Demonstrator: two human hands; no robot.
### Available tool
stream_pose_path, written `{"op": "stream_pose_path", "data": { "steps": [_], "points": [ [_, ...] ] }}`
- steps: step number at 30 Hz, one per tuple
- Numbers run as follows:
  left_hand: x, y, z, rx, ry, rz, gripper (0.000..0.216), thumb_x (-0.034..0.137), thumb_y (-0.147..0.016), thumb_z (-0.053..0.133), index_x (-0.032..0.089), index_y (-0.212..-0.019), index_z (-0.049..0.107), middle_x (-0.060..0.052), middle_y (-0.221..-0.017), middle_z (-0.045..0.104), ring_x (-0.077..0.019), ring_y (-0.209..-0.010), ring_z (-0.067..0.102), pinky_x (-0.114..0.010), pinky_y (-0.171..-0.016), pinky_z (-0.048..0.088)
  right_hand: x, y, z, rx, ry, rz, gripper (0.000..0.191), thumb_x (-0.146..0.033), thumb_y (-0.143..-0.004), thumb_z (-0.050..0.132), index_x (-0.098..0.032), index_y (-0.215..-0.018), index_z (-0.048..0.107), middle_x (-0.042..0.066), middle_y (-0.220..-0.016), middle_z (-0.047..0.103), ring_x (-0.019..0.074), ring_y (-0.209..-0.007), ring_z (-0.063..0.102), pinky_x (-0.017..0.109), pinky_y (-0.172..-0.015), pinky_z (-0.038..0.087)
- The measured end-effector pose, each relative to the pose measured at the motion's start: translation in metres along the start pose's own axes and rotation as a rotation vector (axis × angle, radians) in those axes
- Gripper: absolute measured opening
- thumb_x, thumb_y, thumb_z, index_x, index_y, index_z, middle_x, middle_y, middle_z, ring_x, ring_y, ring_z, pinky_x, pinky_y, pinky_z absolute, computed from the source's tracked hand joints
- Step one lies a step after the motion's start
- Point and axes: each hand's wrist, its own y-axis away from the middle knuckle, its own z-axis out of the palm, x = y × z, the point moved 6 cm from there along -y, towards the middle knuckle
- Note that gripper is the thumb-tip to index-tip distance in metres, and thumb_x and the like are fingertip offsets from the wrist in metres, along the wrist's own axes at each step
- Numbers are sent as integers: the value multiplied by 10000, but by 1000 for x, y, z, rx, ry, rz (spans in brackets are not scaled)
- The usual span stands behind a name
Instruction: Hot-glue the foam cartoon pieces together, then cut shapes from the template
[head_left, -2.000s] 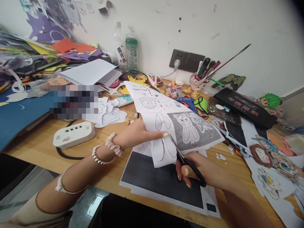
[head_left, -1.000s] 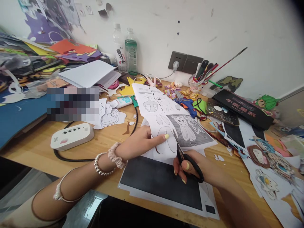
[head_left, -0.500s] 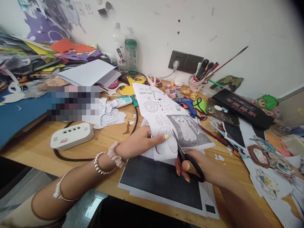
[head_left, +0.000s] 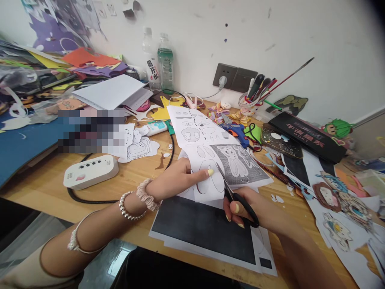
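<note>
My left hand [head_left: 180,178] pinches a printed sheet of cartoon outlines [head_left: 210,150], thumb on top, and holds it above the wooden desk [head_left: 141,176]. My right hand [head_left: 243,206] grips black-handled scissors [head_left: 237,196]. Their blades are in the sheet's lower edge, beside an oval shape and a grey picture of two figures. Under both hands lies a stack of paper with a large black rectangle [head_left: 204,228].
A white device with buttons [head_left: 90,170] and a black cable sit at the left. Two bottles [head_left: 159,64] stand by the wall, near a socket [head_left: 225,76] and a pen cup [head_left: 252,100]. Coloured cutouts [head_left: 339,200] and a black box [head_left: 306,134] crowd the right.
The sheet has come down and nearer to me, with its far end dropped towards the desk. The scissors have worked a little further along the sheet's lower edge.
</note>
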Motion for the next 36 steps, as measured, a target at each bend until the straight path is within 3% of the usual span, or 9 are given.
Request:
{"op": "stream_pose_path", "data": {
  "steps": [5, 15, 23, 32, 36],
  "points": [
    [-1, 0, -1, 1, -3, -6, 273, 370, -767, 506, 136, -640, 565, 0, -596, 567, -94, -554, 511, -174, -517, 405, 3, -1, -3, 22, -16, 39, 675, -802, -483, 461, -133, -554, 505, -4, -444, 443, 85, -405, 387, 220, -418, 263],
    [0, 0, 2, -31, 17, -2, 270, 342, -773, 504, 131, -615, 562, 6, -586, 563, -89, -547, 508, -172, -525, 408, -3, 0, -1, -11, 75, -70, 674, -800, -576, 379, -144, -621, 523, 14, -505, 481, 115, -494, 434, 231, -476, 313],
    [2, 0, 0, -31, -32, 14, 292, 366, -780, 495, 133, -623, 574, -6, -588, 575, -100, -561, 523, -183, -541, 418, 1, -2, -3, 0, 43, -32, 684, -804, -550, 401, -131, -577, 520, 2, -462, 440, 94, -447, 388, 221, -445, 282],
    [-4, -1, 0, -27, -61, 13, 344, 445, -769, 489, 133, -655, 579, -23, -624, 592, -115, -576, 531, -199, -534, 415, 0, -5, -2, -4, 69, -113, 656, -763, -631, 376, -128, -631, 538, 7, -494, 466, 98, -476, 414, 217, -459, 300],
    [-3, 0, -1, -17, -61, -6, 328, 439, -768, 487, 139, -677, 582, -30, -664, 603, -129, -617, 550, -202, -557, 422, 3, -5, -3, 6, 46, -99, 670, -783, -600, 382, -127, -593, 522, -3, -481, 440, 82, -451, 378, 211, -443, 268]
  ]
}}
